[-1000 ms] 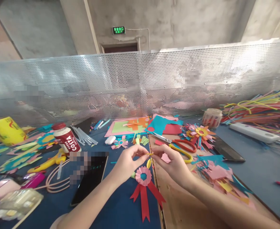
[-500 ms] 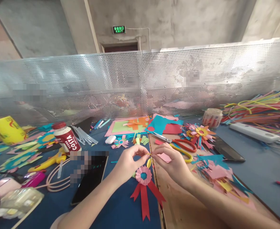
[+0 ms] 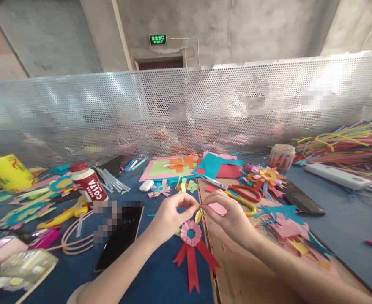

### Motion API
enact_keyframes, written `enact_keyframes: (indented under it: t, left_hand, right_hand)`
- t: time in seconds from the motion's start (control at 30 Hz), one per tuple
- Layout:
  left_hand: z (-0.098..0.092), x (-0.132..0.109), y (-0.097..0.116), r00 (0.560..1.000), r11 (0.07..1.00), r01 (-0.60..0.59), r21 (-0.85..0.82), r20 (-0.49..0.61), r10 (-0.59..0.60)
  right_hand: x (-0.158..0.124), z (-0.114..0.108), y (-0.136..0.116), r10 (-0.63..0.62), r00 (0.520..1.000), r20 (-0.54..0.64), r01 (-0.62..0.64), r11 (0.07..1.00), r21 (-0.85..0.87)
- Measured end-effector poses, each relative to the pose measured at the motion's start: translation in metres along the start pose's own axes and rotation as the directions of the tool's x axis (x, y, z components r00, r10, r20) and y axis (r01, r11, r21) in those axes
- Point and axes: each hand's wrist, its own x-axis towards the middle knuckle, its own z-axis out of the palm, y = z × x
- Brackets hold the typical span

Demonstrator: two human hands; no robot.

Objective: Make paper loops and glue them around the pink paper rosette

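Note:
My left hand (image 3: pixel 170 215) and my right hand (image 3: pixel 228 215) meet at their fingertips above the table, both pinched on a small yellow paper piece (image 3: pixel 198 213) that hangs between them. Just below lies a pink paper flower (image 3: pixel 190 233) with a blue centre and red ribbon tails (image 3: pixel 192 264). A loose pink paper scrap (image 3: pixel 218 208) sits by my right thumb.
Red-handled scissors (image 3: pixel 244 191) and yellow-handled scissors (image 3: pixel 247 204) lie behind my right hand on the wooden board (image 3: pixel 236 270). A dark phone (image 3: pixel 119 240), a Costa bottle (image 3: pixel 87 182), a finished paper flower (image 3: pixel 265 175), paper scraps and a perforated metal screen (image 3: pixel 186 109) surround the work spot.
My fingertips have drawn slightly closer together on the yellow piece; otherwise nothing moved.

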Motion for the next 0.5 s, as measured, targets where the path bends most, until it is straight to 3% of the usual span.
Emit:
enact_keyframes:
  t: [0.5]
  left_hand:
    - [-0.0005, 0.0025, -0.0053, 0.999, 0.995, 0.049, -0.084, 0.009, -0.048]
  right_hand:
    - [0.0015, -0.0042, 0.0054, 0.074, 0.993, 0.087, -0.079, 0.996, 0.046]
